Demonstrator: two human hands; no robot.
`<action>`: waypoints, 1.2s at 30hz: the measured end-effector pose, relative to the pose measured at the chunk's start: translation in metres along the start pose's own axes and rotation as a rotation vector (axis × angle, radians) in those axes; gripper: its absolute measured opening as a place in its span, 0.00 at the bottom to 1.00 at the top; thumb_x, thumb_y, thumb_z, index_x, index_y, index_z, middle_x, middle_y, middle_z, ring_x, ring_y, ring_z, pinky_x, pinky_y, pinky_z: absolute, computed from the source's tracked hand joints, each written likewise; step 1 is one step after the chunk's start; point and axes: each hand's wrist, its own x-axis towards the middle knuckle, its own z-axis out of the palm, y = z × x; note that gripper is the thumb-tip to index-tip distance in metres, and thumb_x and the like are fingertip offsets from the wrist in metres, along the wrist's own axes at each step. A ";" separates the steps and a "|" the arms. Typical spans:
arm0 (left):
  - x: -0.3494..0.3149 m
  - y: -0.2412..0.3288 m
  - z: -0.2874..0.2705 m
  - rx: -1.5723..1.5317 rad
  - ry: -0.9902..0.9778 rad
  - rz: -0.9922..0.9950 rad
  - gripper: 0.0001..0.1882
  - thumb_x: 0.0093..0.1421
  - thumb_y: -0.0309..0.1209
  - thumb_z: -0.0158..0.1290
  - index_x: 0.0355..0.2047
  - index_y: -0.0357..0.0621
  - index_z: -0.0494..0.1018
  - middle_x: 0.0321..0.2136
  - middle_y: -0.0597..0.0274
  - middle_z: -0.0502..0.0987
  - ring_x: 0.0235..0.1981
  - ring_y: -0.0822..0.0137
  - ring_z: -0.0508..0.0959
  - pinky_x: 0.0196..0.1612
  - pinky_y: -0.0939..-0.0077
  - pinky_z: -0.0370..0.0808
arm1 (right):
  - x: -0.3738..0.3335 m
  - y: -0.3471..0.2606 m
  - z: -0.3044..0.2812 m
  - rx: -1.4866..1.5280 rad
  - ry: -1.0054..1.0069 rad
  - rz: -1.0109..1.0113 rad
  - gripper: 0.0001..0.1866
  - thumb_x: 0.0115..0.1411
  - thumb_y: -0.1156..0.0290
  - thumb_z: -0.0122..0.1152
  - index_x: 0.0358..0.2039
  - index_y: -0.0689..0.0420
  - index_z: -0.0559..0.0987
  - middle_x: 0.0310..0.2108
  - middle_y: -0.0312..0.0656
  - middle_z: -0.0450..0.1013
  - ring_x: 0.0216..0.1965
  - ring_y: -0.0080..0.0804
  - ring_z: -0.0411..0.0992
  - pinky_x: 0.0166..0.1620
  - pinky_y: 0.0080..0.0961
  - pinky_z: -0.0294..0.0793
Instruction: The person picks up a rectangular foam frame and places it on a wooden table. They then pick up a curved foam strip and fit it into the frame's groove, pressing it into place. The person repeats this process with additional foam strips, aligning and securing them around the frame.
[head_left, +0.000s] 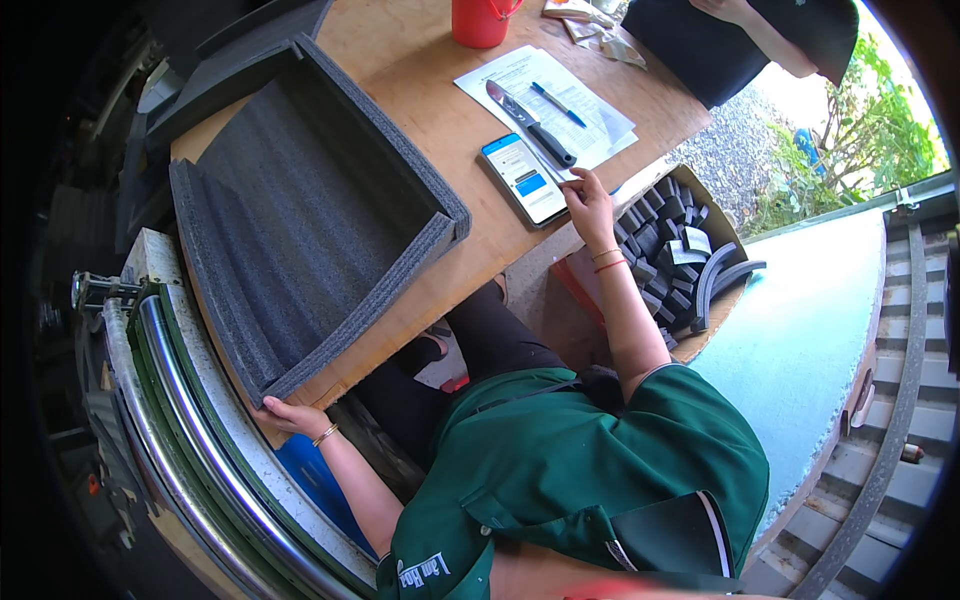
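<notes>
A dark grey foam tray [310, 200] with raised, layered walls lies tilted across the left of the wooden table. My left hand [292, 416] is at its near corner, fingers closed about the corner; some of them are hidden. My right hand [590, 208] hovers by the lower right edge of a phone [525, 180] with a lit screen, its fingers loosely bent and apart, holding nothing. Just beyond the phone, a knife [530, 122] with a black handle rests on printed paper sheets [600, 115], next to a blue pen [558, 104].
A cardboard box [735, 290] filled with black foam pieces [655, 240] stands right of my arm. A red bucket [480, 22] is at the table's far side, and another person's arm [770, 35] shows beyond. Metal rollers [215, 430] run at left; a light-blue board [800, 310] lies at right.
</notes>
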 end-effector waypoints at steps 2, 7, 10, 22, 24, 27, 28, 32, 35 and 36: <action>0.000 0.000 0.000 -0.013 0.001 -0.026 0.35 0.72 0.50 0.37 0.59 0.23 0.60 0.55 0.28 0.66 0.58 0.42 0.69 0.60 0.51 0.66 | 0.000 0.001 0.000 -0.002 0.000 0.001 0.19 0.62 0.75 0.59 0.54 0.59 0.74 0.38 0.41 0.83 0.37 0.23 0.78 0.43 0.22 0.76; -0.002 0.003 0.000 -0.009 -0.003 -0.014 0.35 0.72 0.50 0.37 0.60 0.23 0.60 0.56 0.29 0.65 0.58 0.43 0.69 0.60 0.52 0.66 | 0.000 0.000 0.001 -0.023 -0.003 0.026 0.20 0.61 0.75 0.61 0.54 0.59 0.74 0.37 0.40 0.82 0.37 0.22 0.78 0.44 0.22 0.76; -0.002 0.004 0.001 0.000 0.009 -0.012 0.35 0.72 0.50 0.37 0.60 0.23 0.59 0.56 0.29 0.65 0.58 0.43 0.69 0.61 0.53 0.66 | -0.001 -0.002 0.001 -0.004 -0.006 0.027 0.21 0.60 0.74 0.64 0.54 0.59 0.74 0.38 0.40 0.82 0.38 0.23 0.78 0.45 0.22 0.77; -0.002 0.007 0.000 0.012 0.000 0.012 0.35 0.73 0.49 0.37 0.60 0.23 0.59 0.56 0.30 0.65 0.58 0.44 0.70 0.61 0.53 0.67 | -0.001 0.001 0.002 0.036 0.024 -0.002 0.22 0.57 0.68 0.67 0.52 0.57 0.76 0.36 0.41 0.83 0.36 0.33 0.81 0.44 0.29 0.77; -0.002 0.008 0.000 0.005 0.001 0.008 0.34 0.73 0.49 0.38 0.60 0.23 0.59 0.56 0.30 0.66 0.58 0.44 0.70 0.61 0.53 0.67 | 0.000 0.002 0.001 0.024 -0.008 -0.002 0.22 0.61 0.69 0.65 0.54 0.59 0.74 0.38 0.41 0.82 0.38 0.27 0.79 0.45 0.25 0.76; -0.002 0.010 0.000 0.001 -0.005 0.002 0.34 0.73 0.49 0.38 0.59 0.23 0.60 0.55 0.30 0.66 0.57 0.44 0.70 0.61 0.53 0.67 | 0.000 0.003 0.001 -0.003 -0.019 0.010 0.21 0.63 0.70 0.63 0.55 0.59 0.73 0.39 0.42 0.82 0.39 0.24 0.78 0.46 0.23 0.76; -0.002 0.010 0.000 -0.003 -0.010 0.006 0.34 0.73 0.49 0.38 0.59 0.23 0.60 0.55 0.30 0.66 0.57 0.44 0.70 0.61 0.54 0.67 | 0.000 0.004 0.002 -0.020 -0.011 0.017 0.20 0.63 0.71 0.62 0.55 0.59 0.73 0.39 0.41 0.82 0.40 0.24 0.78 0.46 0.23 0.76; -0.003 0.014 0.001 -0.028 -0.016 0.004 0.34 0.72 0.49 0.38 0.59 0.23 0.60 0.55 0.29 0.66 0.58 0.43 0.70 0.61 0.54 0.67 | 0.000 0.003 0.005 0.053 0.054 -0.015 0.18 0.60 0.72 0.62 0.51 0.57 0.76 0.35 0.43 0.83 0.34 0.36 0.80 0.43 0.31 0.77; -0.003 0.015 0.001 -0.016 -0.008 -0.018 0.35 0.72 0.49 0.38 0.60 0.23 0.59 0.55 0.28 0.65 0.59 0.43 0.69 0.61 0.54 0.67 | 0.000 0.002 0.003 0.030 0.032 -0.003 0.18 0.61 0.72 0.61 0.52 0.57 0.75 0.36 0.43 0.83 0.36 0.32 0.80 0.44 0.29 0.77; -0.003 0.016 0.001 -0.013 -0.007 -0.018 0.35 0.72 0.49 0.38 0.60 0.23 0.58 0.55 0.28 0.65 0.59 0.44 0.69 0.61 0.54 0.67 | 0.000 0.002 0.002 0.024 0.009 0.014 0.18 0.62 0.73 0.60 0.54 0.58 0.74 0.38 0.42 0.82 0.38 0.29 0.79 0.46 0.26 0.76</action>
